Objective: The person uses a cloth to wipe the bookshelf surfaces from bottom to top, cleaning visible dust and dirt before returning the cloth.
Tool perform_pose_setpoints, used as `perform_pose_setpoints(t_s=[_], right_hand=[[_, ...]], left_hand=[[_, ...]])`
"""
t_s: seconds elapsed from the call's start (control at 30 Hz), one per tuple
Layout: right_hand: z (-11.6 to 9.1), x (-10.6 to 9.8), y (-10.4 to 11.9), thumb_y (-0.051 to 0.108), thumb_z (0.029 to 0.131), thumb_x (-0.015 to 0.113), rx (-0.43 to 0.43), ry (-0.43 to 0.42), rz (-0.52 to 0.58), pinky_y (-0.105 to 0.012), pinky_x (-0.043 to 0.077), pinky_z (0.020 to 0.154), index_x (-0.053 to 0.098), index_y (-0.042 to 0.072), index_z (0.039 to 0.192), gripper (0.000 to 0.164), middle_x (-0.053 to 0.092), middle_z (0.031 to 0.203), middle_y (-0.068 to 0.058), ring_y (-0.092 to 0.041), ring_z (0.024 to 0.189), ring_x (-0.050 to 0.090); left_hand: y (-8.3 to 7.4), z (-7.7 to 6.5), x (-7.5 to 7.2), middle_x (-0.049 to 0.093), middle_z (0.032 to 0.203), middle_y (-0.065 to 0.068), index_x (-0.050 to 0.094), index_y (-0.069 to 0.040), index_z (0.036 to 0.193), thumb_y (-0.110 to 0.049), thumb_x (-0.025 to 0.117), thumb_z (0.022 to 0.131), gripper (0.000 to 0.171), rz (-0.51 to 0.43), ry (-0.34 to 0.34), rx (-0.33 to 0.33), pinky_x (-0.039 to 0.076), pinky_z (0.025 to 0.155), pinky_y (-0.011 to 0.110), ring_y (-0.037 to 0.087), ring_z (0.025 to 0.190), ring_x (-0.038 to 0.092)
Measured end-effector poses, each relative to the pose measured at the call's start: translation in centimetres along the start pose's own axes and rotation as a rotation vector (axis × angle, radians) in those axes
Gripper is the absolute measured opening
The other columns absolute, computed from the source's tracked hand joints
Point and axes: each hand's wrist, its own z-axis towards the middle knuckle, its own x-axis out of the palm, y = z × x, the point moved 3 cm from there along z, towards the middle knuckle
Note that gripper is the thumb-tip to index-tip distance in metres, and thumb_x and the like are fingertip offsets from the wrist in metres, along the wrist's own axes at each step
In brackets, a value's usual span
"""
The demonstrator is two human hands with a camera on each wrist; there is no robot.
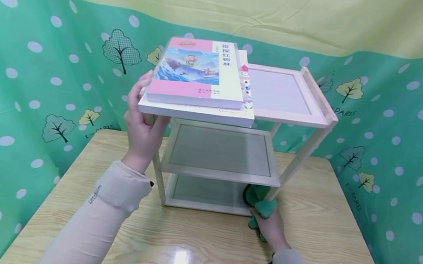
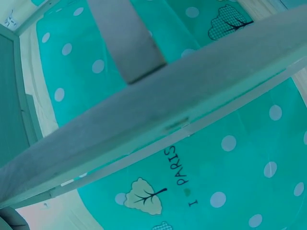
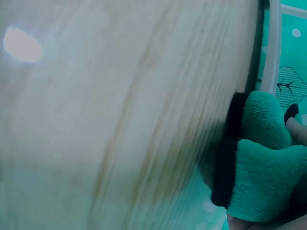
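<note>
My left hand [image 1: 144, 130] grips the left side of a stack of two books, its thumb running under the front edge. The upper book [image 1: 199, 71] has a pink and white cover with a sea picture; a wider white book [image 1: 198, 112] lies beneath. The stack overlaps the left part of the white shelf's top [image 1: 280, 92]. Low at the shelf's front right leg, my right hand [image 1: 271, 225] holds a green plush thing [image 3: 268, 177] with black edging. Part of the plush [image 1: 253, 194] reaches behind that leg, over the bottom tier.
The three-tier shelf has a grey middle panel [image 1: 221, 151] and a grey bottom panel [image 1: 208, 191]. It stands on a wood-grain table [image 1: 182, 238]. A green and yellow printed curtain [image 1: 23, 82] surrounds the back and sides. In the left wrist view a shelf rail [image 2: 144, 115] crosses close up.
</note>
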Motion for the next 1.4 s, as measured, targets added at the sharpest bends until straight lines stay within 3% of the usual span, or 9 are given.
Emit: perform_pose_setpoints(t_s=[0.1, 0.23, 0.4, 0.6, 0.87, 1.1, 1.17, 1.33, 1.4], right_hand=[[-0.5, -0.3, 0.1, 0.017, 0.097, 0.062, 0.013, 0.010, 0.004, -0.057, 0.045, 0.103, 0.029, 0.002, 0.146, 0.061, 0.049, 0.138, -0.021, -0.038, 0.124, 0.053], [-1.4, -0.9, 0.3, 0.015, 0.099, 0.058, 0.054, -0.003, -0.008, -0.051, 0.049, 0.097, 0.032, -0.001, 0.141, 0.051, 0.051, 0.130, -0.021, -0.035, 0.117, 0.056], [-2.6, -1.8, 0.7, 0.019, 0.102, 0.052, 0.093, -0.038, 0.027, -0.039, 0.051, 0.086, 0.035, -0.001, 0.131, 0.039, 0.055, 0.117, -0.020, -0.031, 0.105, 0.060], [-4.2, -3.1, 1.8, 0.038, 0.099, 0.058, 0.114, -0.161, 0.148, -0.032, 0.047, 0.090, 0.034, 0.005, 0.131, 0.051, 0.057, 0.123, -0.014, -0.023, 0.112, 0.057], [-5.6, -3.9, 5.1, 0.011, 0.093, 0.070, -0.072, -0.419, 0.444, -0.010, 0.046, 0.085, 0.040, 0.009, 0.126, 0.045, 0.052, 0.109, 0.007, 0.000, 0.099, 0.052], [-5.6, -4.2, 8.1, -0.015, 0.086, 0.064, -0.400, -0.524, 0.706, -0.014, 0.048, 0.082, 0.047, 0.014, 0.114, 0.043, 0.052, 0.095, 0.006, -0.007, 0.089, 0.051], [-5.8, -4.4, 8.7, -0.019, 0.084, 0.063, -0.484, -0.541, 0.759, -0.014, 0.047, 0.085, 0.048, 0.009, 0.115, 0.044, 0.053, 0.097, 0.005, -0.007, 0.091, 0.051], [-6.2, -4.2, 9.5, -0.023, 0.081, 0.063, -0.523, -0.605, 0.782, -0.015, 0.046, 0.093, 0.049, 0.004, 0.124, 0.052, 0.057, 0.106, 0.006, -0.006, 0.099, 0.053], [-6.5, -4.2, 9.9, -0.024, 0.080, 0.063, -0.527, -0.638, 0.716, -0.016, 0.044, 0.099, 0.047, 0.002, 0.130, 0.059, 0.057, 0.113, 0.009, -0.004, 0.106, 0.054]], left_hand=[[0.0, 0.0, -0.1, 0.050, 0.150, 0.007, 0.040, 0.004, 0.136, -0.062, 0.057, 0.092, 0.081, 0.009, 0.000, 0.000, 0.050, 0.082, 0.018, 0.013, 0.120, 0.060], [0.0, -0.1, -0.1, 0.050, 0.150, 0.004, 0.040, 0.003, 0.137, -0.061, 0.057, 0.092, 0.080, 0.027, 0.004, 0.002, 0.028, 0.052, 0.017, 0.000, 0.083, 0.056], [0.0, -0.1, -0.1, 0.051, 0.149, 0.002, 0.040, 0.002, 0.137, -0.060, 0.057, 0.093, 0.078, 0.035, 0.008, 0.008, 0.022, 0.049, 0.020, 0.001, 0.080, 0.053], [-0.2, 0.0, -0.2, 0.053, 0.147, 0.004, 0.040, 0.002, 0.137, -0.060, 0.056, 0.093, 0.078, 0.045, 0.016, 0.016, 0.021, 0.048, 0.019, 0.000, 0.064, 0.043], [-0.4, 0.0, -0.4, 0.049, 0.151, 0.000, 0.037, 0.000, 0.139, -0.059, 0.057, 0.093, 0.077, 0.042, 0.058, -0.006, 0.023, 0.046, 0.019, -0.002, 0.067, 0.046], [-0.5, 0.2, -0.7, 0.047, 0.152, -0.003, 0.039, -0.001, 0.139, -0.062, 0.056, 0.092, 0.079, 0.043, 0.089, -0.024, 0.030, 0.048, 0.015, 0.013, 0.116, 0.060], [-0.5, 0.2, -0.8, 0.047, 0.152, 0.001, 0.039, 0.000, 0.138, -0.061, 0.054, 0.094, 0.076, 0.019, 0.100, -0.010, 0.043, 0.060, 0.013, 0.018, 0.127, 0.056], [-0.5, 0.3, -1.1, 0.047, 0.152, 0.008, 0.039, 0.004, 0.138, -0.055, 0.042, 0.101, 0.070, -0.052, 0.124, 0.024, 0.048, 0.075, 0.018, 0.008, 0.095, 0.059], [-0.5, 0.3, -1.2, 0.048, 0.152, 0.007, 0.039, 0.004, 0.139, -0.056, 0.040, 0.101, 0.071, -0.056, 0.129, 0.021, 0.040, 0.062, 0.018, 0.004, 0.079, 0.051]])
